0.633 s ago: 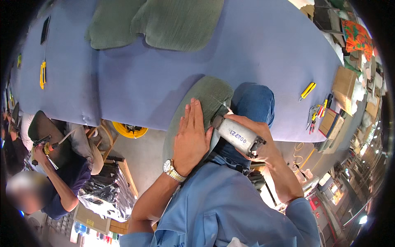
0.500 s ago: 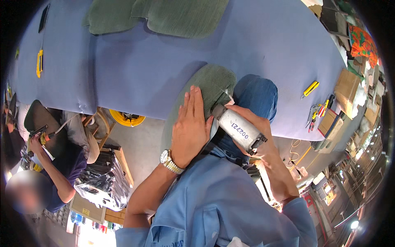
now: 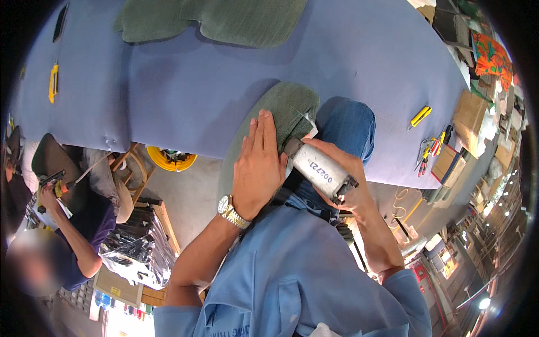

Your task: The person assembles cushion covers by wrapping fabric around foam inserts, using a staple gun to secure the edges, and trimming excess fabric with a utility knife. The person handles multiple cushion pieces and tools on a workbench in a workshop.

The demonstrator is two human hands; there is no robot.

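Observation:
My left hand [image 3: 258, 177] lies flat on a green fabric-covered oval pad [image 3: 296, 101], its fingers stretched out side by side and the thumb toward the tool. The pad rests over my lap against the near edge of the blue-covered table [image 3: 185, 95]. In my right hand [image 3: 355, 174] is a pale grey, cylindrical staple gun [image 3: 319, 167], gripped from its right side. Its dark front end is at the pad's right edge, beside my left thumb; the exact contact is hidden. A small white strip [image 3: 309, 126] sticks out at that edge.
More green padded pieces [image 3: 247, 22] lie at the table's far side. Yellow cutters [image 3: 420, 116] [image 3: 54, 83] lie right and left, with pliers [image 3: 431, 150] at the right edge. At left, a co-worker [image 3: 78, 241] holds a tool against a dark pad. A yellow-rimmed tub [image 3: 171, 162] is below the table.
The whole view has shifted slightly. My left hand still presses on the pad, and the staple gun stays at its right edge with little visible movement.

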